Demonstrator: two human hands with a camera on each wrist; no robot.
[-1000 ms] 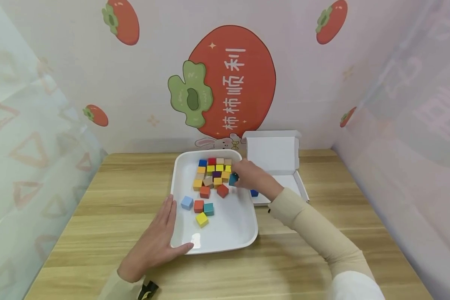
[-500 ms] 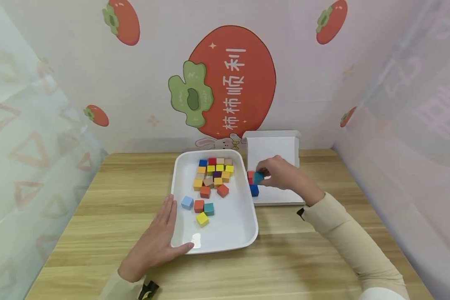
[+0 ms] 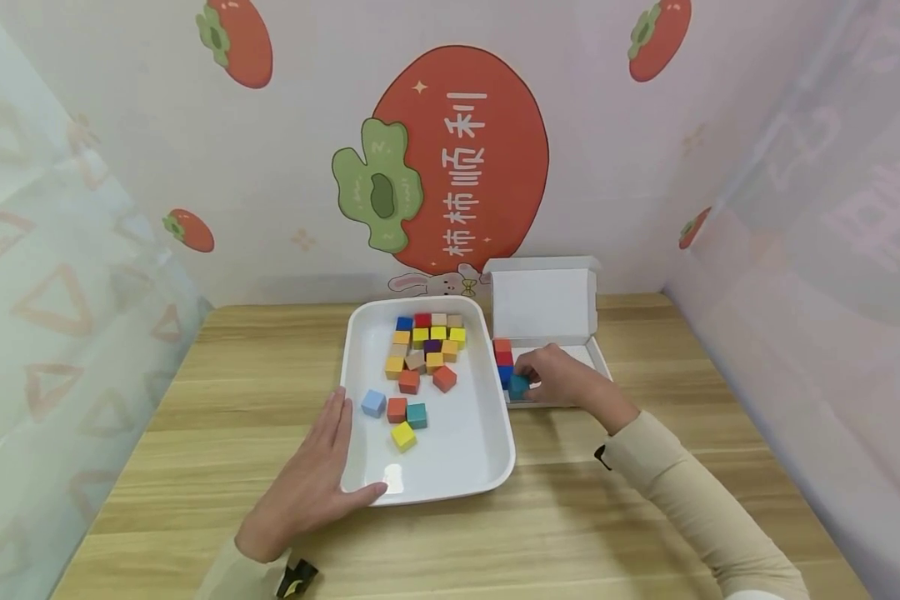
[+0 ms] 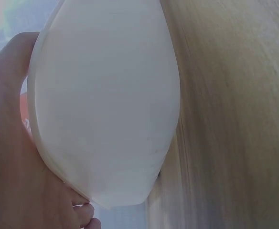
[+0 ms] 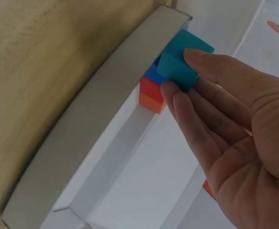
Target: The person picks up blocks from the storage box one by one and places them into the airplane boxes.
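Between its thumb and fingertips my right hand (image 3: 558, 377) pinches a teal cube block (image 5: 185, 59), over the near left corner of the white cardboard box (image 3: 598, 360). Orange-red, red and blue blocks (image 3: 505, 374) line the box's left side, right beside the teal one. My left hand (image 3: 311, 475) rests on the white tray (image 3: 480, 467) at its near left corner, fingers straight along the left rim and thumb over the near rim. Inside the tray lie several coloured blocks: a packed group toward the back, and a light blue block (image 3: 373, 403), a yellow block (image 3: 403, 436) and others nearer.
The box lid (image 3: 543, 304) stands raised at the back, close to the patterned wall (image 3: 285, 150). Tray and box sit side by side on the wooden table (image 3: 255, 367). Fabric walls flank the table left and right.
My right hand has carried the teal block from the tray's right part across to the box and lowered it near the blue blocks. My left hand has stayed on the tray.
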